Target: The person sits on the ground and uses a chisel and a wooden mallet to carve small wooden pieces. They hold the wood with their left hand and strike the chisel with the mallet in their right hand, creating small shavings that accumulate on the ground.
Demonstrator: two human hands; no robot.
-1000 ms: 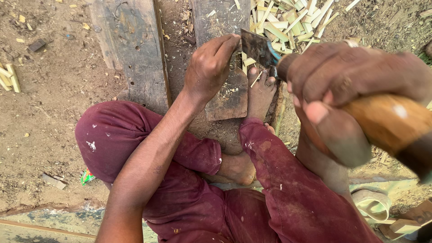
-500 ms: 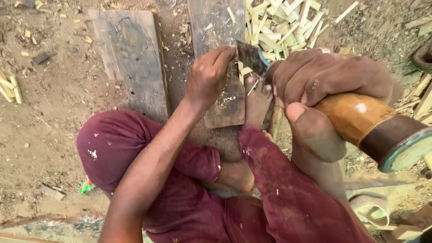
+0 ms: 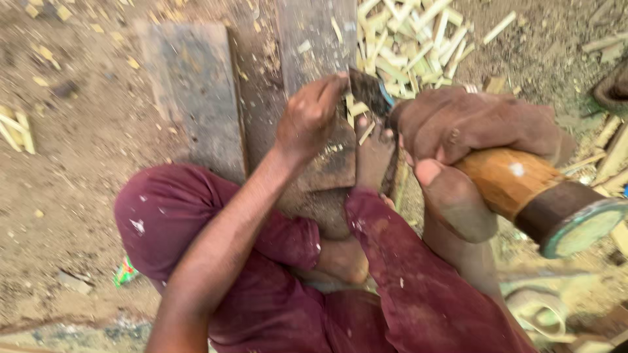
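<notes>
Bare dirt ground is carrying two grey planks (image 3: 314, 39). Left hand (image 3: 311, 117) is pinching one strip (image 3: 350, 108) upright on the near plank; right hand (image 3: 471, 124) is gripping one blade's handle (image 3: 523, 189). Advisable: keep fingers clear above the edge. Countless offcuts (image 3: 405, 46) are lying beyond the grip.

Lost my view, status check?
Left hand pinching a stick on the plank. Right hand gripping the knife. Foot beside blade.
</notes>
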